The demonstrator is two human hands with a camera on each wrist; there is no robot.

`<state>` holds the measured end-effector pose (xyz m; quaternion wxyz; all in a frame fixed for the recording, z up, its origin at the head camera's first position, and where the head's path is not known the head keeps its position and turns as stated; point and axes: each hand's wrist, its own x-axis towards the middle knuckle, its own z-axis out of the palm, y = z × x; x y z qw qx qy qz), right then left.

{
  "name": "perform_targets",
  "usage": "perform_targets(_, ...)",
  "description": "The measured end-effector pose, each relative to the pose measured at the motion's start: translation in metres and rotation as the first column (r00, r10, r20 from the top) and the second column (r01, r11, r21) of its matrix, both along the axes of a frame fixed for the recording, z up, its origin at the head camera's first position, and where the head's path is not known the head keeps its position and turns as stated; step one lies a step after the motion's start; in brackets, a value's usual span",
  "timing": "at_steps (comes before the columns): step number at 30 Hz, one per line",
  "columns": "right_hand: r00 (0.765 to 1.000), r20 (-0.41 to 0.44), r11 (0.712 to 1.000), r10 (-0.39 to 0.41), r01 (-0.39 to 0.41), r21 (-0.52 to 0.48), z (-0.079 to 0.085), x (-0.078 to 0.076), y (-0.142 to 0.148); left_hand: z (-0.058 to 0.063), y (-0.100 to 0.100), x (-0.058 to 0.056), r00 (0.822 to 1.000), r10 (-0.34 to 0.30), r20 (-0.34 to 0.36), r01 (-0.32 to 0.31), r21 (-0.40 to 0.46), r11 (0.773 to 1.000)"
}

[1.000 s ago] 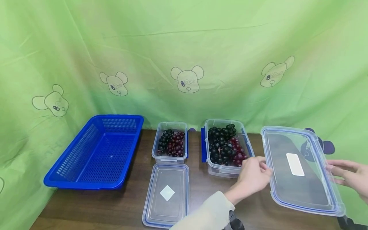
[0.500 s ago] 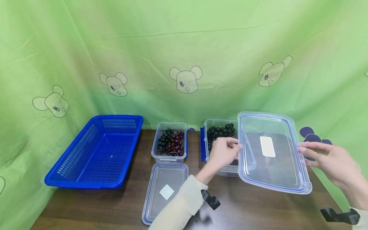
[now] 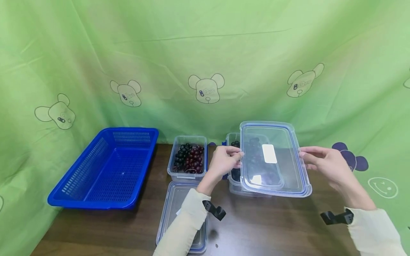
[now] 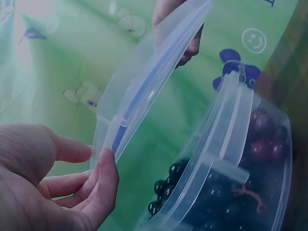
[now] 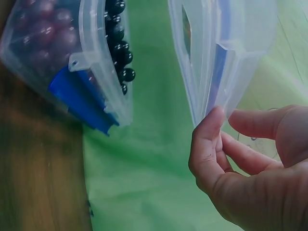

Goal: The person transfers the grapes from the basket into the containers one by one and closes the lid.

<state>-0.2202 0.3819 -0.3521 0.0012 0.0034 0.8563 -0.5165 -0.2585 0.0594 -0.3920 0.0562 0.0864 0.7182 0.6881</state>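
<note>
A clear lid [image 3: 285,170] with a blue seal and a white label is held above a larger clear container [image 3: 235,186]. My left hand [image 3: 223,160] pinches its left edge between thumb and fingers. On the opposite edge my right hand [image 3: 326,165] pinches it the same way. In both wrist views a gap shows between lid and container rim. Dark grapes [image 4: 221,204] and red grapes [image 5: 45,31] fill the container, mostly behind the lid in the head view. A blue side latch [image 5: 82,101] hangs unfastened on it.
A smaller clear container [image 3: 187,175] with dark and red grapes stands left of the larger one. Its lid [image 3: 169,213] lies on the brown table [image 3: 250,227], partly under the left sleeve. A blue basket [image 3: 123,174] is at the left, and a green curtain [image 3: 160,53] hangs behind.
Both hands have carried the lid leftward, from beside the larger container to over it. The lid now covers most of the grapes in the head view.
</note>
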Motion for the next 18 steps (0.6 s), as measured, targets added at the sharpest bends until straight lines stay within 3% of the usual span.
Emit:
perform_targets(4, 1.000, 0.020, 0.991, -0.001, 0.004, -0.133, -0.005, -0.011, -0.010, -0.003, -0.010, -0.005, 1.000, 0.013, 0.016, -0.014, 0.024, 1.000)
perform_targets(9, 0.998, 0.051, 0.938, 0.026, -0.007, -0.346, -0.015, -0.018, -0.018, -0.006, -0.017, -0.009, 0.998, 0.043, 0.047, -0.045, 0.051, 0.998)
perform_targets(15, 0.996, 0.073, 0.882, 0.047, -0.007, -0.472, -0.029, -0.028, -0.026, -0.008, -0.025, -0.013, 0.997, 0.056, 0.055, -0.060, 0.077, 0.995)
perform_targets(18, 0.996, 0.079, 0.878, 0.040, 0.003, -0.479, -0.034, -0.031, -0.031, -0.012, -0.027, -0.015, 0.996, 0.059, 0.071, -0.064, 0.076, 0.995)
